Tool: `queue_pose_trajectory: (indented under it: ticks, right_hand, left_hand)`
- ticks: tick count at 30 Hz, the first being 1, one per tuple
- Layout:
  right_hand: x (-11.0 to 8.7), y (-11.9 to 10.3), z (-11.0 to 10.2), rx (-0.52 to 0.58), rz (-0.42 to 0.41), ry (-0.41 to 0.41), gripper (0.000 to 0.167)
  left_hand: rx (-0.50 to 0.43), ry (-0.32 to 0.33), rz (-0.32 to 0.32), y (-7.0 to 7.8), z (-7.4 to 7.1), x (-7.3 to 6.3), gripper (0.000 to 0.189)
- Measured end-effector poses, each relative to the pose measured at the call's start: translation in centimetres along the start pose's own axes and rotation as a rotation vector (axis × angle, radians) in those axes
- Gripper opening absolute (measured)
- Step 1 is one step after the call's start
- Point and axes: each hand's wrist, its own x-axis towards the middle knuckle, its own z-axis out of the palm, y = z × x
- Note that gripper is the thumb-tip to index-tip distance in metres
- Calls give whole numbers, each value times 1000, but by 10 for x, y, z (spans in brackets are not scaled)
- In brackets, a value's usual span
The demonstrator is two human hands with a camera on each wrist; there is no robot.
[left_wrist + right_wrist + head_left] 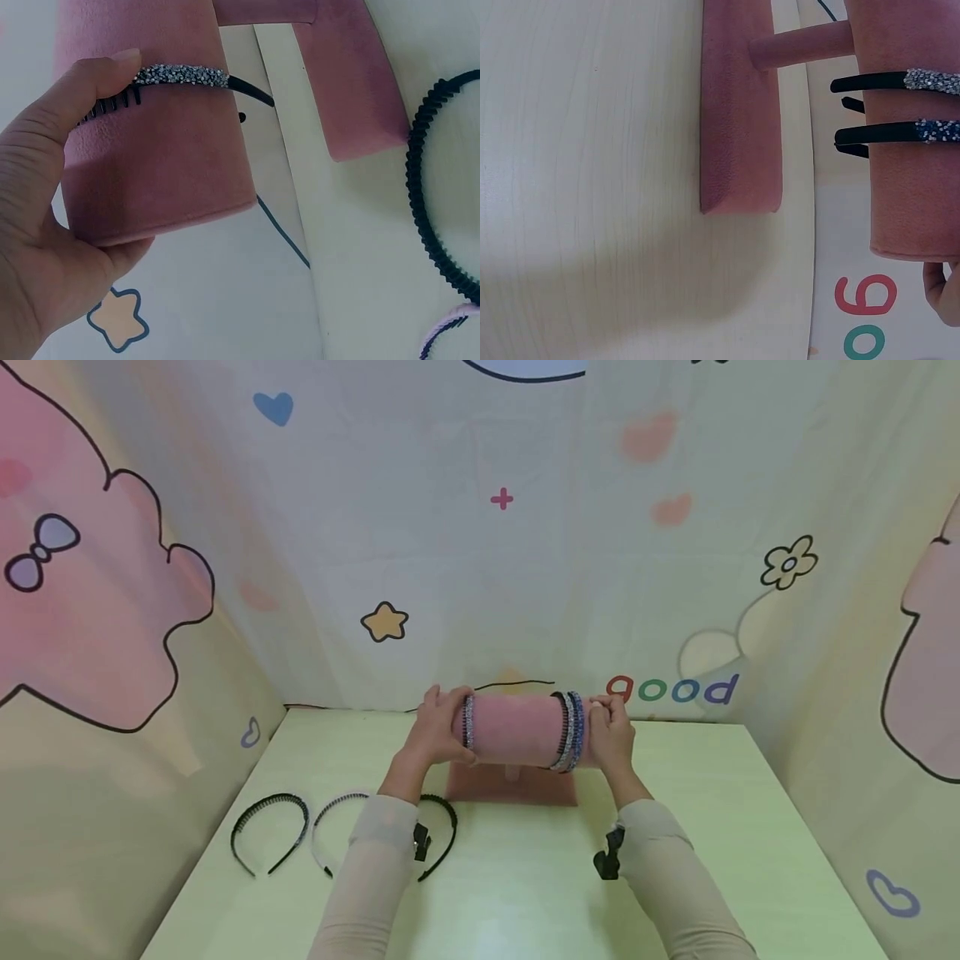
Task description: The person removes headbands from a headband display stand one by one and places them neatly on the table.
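Note:
A pink padded roll on a stand, a headband display, stands at the back of the table. My left hand wraps its left end, gripping a glittery silver headband that sits around the roll; one fingertip lies on the band. My right hand holds the roll's right end, its fingers curled and mostly out of frame in the right wrist view. Near it, several headbands sit around the roll, including a silver one and a blue one.
On the table's left lie a dark toothed headband, a pale one and a black one, partly behind my left sleeve. The stand's pink base rests near the back edge. A printed curtain hangs behind.

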Motion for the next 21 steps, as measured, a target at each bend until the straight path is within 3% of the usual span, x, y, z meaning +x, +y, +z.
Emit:
queue_pose_trajectory:
  ticks: [10,21]
  right_hand:
    - [1,-4,0,0,24,-5,28]
    - [0,-3,3,-1,44,-3,28]
  left_hand:
    - [-112,26,49,-16,0,-4,104]
    - [-169,28,54,-27,4,-3,106]
